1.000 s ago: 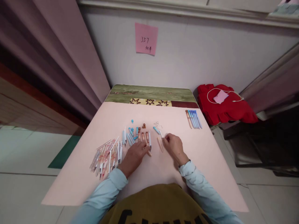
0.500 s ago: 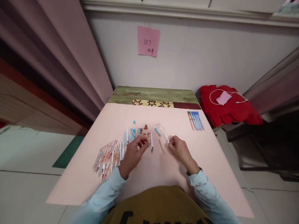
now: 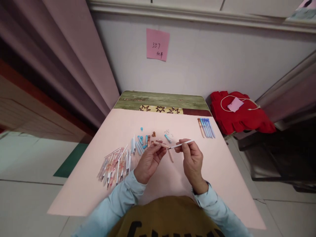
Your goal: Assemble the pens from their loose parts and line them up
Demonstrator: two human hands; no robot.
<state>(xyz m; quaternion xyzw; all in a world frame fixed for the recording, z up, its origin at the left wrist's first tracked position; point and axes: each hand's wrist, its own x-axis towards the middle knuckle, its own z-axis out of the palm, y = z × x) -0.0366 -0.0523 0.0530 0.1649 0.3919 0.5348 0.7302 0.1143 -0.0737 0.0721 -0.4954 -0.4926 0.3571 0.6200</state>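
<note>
Between the fingers of my left hand (image 3: 148, 164) is a short peach pen barrel (image 3: 161, 144), its end pointing right. My right hand (image 3: 194, 161) pinches a white pen refill (image 3: 184, 144), slanted with its dark tip down and left. That tip is close to the barrel's right end; whether it touches or enters cannot be made out. Under the hands a second peach pen barrel (image 3: 171, 156) lies on the table. A blue pen part (image 3: 168, 138) rests just beyond, beside small pieces like springs (image 3: 167, 131).
Left of my hands spreads a pile of refills and clear printed pen parts (image 3: 113, 168). Blue parts (image 3: 139, 140) and brown toppers (image 3: 153, 134) lie farther back. Several assembled pens (image 3: 206, 127) are lined up at the right. A red cloth (image 3: 242, 115) is beyond the table edge.
My left hand has come right with a peach pen barrel. My right hand has raised and turned the refill, so its dark tip now meets the barrel's end area.
</note>
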